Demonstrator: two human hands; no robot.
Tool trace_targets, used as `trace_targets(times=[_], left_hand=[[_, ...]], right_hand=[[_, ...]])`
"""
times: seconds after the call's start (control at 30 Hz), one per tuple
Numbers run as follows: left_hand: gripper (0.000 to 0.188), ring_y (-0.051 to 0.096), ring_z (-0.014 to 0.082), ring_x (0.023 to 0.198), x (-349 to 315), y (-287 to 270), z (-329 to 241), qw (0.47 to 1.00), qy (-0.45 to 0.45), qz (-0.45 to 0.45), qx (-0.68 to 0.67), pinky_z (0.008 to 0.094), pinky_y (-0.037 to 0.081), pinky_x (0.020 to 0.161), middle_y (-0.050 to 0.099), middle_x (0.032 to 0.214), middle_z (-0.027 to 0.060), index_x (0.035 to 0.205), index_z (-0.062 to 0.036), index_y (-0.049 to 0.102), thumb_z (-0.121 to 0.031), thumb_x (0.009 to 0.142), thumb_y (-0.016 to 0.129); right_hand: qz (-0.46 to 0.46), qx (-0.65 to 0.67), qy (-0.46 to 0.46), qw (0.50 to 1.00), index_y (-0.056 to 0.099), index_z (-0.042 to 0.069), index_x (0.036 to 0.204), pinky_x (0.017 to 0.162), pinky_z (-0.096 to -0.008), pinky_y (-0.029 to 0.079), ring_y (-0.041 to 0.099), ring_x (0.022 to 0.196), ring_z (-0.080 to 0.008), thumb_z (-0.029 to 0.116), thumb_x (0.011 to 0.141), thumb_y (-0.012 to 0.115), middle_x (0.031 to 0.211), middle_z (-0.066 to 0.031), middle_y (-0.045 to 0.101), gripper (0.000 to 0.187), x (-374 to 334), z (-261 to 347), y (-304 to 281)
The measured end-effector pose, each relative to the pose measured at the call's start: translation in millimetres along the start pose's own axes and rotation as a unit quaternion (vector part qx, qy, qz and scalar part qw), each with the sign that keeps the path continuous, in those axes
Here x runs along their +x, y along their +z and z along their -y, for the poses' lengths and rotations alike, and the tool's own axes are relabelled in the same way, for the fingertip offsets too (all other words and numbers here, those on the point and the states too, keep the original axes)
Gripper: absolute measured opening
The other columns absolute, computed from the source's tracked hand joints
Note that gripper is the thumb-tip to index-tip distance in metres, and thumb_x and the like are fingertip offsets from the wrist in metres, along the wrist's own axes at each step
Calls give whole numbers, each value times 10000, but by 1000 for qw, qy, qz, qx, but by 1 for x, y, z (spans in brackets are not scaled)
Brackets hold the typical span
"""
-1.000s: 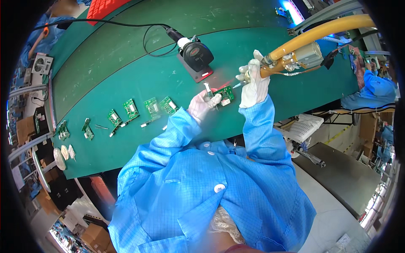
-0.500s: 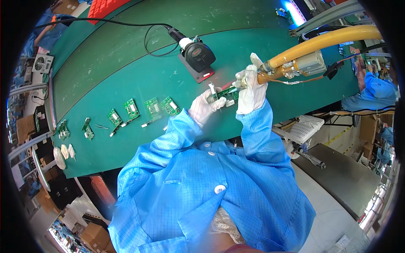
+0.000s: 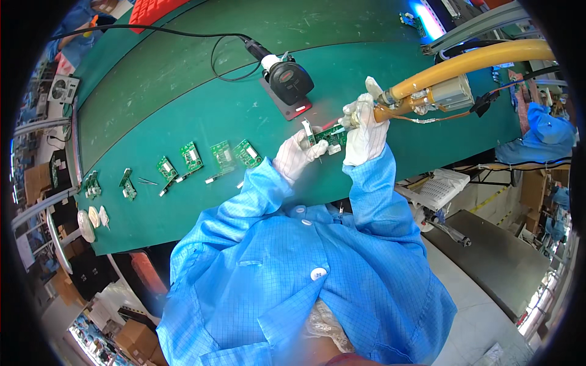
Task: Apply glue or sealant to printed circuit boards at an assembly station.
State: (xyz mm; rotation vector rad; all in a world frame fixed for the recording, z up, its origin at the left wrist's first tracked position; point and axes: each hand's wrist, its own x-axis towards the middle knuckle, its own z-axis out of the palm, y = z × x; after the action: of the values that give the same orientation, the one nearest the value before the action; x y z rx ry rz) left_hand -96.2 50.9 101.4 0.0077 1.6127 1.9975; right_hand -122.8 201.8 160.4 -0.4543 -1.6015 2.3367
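Note:
My left hand (image 3: 295, 156), in a white glove, pinches the left end of a small green circuit board (image 3: 330, 138), which is raised over the green table mat. My gloved right hand (image 3: 366, 131) is closed around the nozzle end of a thick yellow hose (image 3: 470, 63). A pale, thin tip points from that hand onto the board's right part. My right fingers partly hide the nozzle and that end of the board. A grey-white cylinder (image 3: 452, 93) is fixed beside the hose, with an orange-brown cable running along it.
A black barcode scanner (image 3: 290, 81) stands on its base beyond my hands. Several circuit boards (image 3: 190, 157) lie in a row to the left, with tweezers (image 3: 147, 181) among them. White finger-shaped pieces (image 3: 86, 227) lie at the left edge. A bright lamp (image 3: 427, 19) glows at the far right.
Both hands keep nearly the same place and grip; the board and nozzle have hardly moved. The whole view has shifted very slightly.

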Motion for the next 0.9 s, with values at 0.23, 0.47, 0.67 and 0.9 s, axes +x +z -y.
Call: trace_targets(times=[0.23, 0.47, 0.67, 0.9], left_hand=[[581, 536, 74, 817, 2, -2, 8, 1000, 16, -2, 2, 235, 435, 742, 614, 934, 1, 1251, -16, 492, -343, 829, 721], [578, 544, 75, 844, -2, 1, -1, 999, -9, 11, -37, 232, 437, 756, 621, 968, 10, 1261, -16, 486, -333, 836, 717], [584, 550, 77, 855, -2, 2, -1, 1000, 15, -1, -17, 232, 436, 773, 624, 965, 19, 1269, -14, 481, -337, 840, 712], [612, 554, 86, 796, -4, -4, -1, 999, 19, -27, -7, 237, 448, 738, 617, 886, 9, 1260, -6, 486, -365, 823, 718]], right_hand=[[14, 10, -23, 1000, 401, 68, 1352, 569, -227, 488, 531, 699, -92, 372, 910, 596, 846, -11, 526, 571, -1, 0, -2], [11, -11, 19, 1000, 361, 74, 1396, 589, -249, 499, 541, 759, -123, 266, 942, 528, 944, -40, 515, 520, -6, 4, -1], [17, -25, -5, 1000, 361, 66, 1393, 587, -248, 498, 545, 753, -125, 268, 952, 511, 927, -41, 520, 508, -6, 3, 0], [-4, -23, -11, 1000, 384, 73, 1365, 586, -227, 491, 517, 730, -83, 402, 928, 561, 829, -4, 490, 575, -3, 7, 0]])
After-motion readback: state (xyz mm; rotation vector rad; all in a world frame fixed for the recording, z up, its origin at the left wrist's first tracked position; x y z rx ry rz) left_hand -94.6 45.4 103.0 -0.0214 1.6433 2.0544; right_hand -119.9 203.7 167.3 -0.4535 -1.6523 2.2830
